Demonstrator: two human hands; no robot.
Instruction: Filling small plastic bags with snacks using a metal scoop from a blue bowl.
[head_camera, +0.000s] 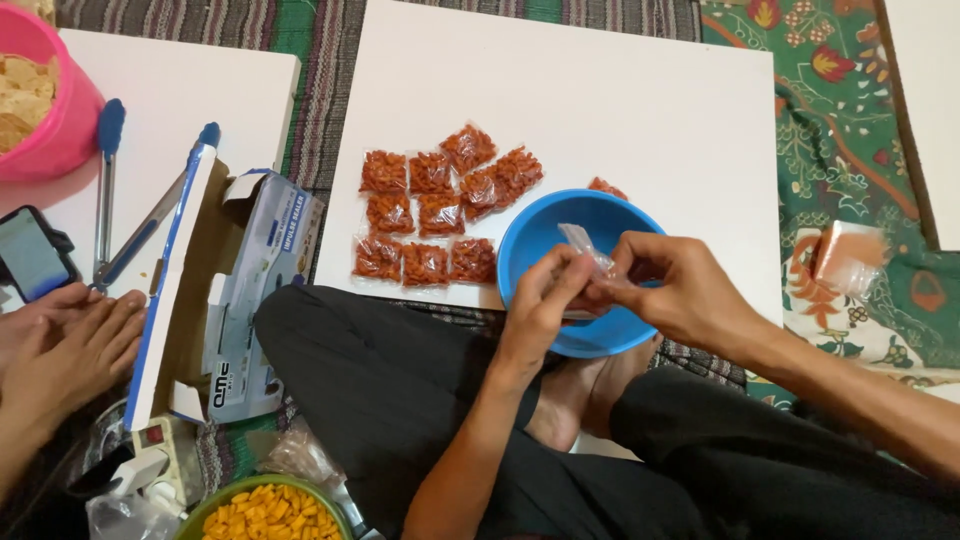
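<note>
Already about a dozen filled packets of orange snacks (440, 205) are lying in rows just left of the blue bowl (535, 235), while the left hand (535, 310) and right hand (680, 290) are pinching one small clear plastic bag (585, 250) over that bowl, the bag looking empty. Further left of the bowl, a sealer box (255, 290) and tongs (105, 190) are sitting well clear, with another person's hand (60, 350) resting beyond them; nothing is blocking the hands.
</note>
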